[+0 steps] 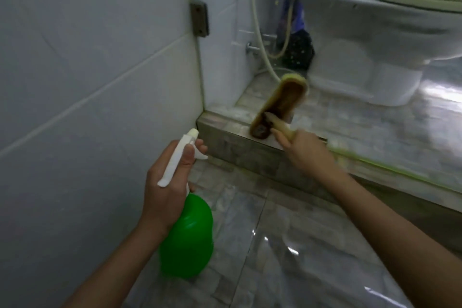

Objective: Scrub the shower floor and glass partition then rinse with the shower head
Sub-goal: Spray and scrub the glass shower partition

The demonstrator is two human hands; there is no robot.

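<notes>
My left hand (170, 180) grips the white trigger head of a green spray bottle (186, 235), held over the marbled shower floor (287, 245). My right hand (303, 147) holds the pale handle of a yellow scrub brush (280, 105) with a dark, dirty underside. The brush is tilted against the lower part of the glass partition (375, 112), just above the stone curb (240, 147). The brush is motion-blurred.
White tiled wall (87, 70) fills the left, with a metal glass bracket (199, 18) at the corner. Beyond the glass stand a white toilet (375, 40), a pale hose (260, 40), a wall valve (251, 48) and a dark bag (298, 50).
</notes>
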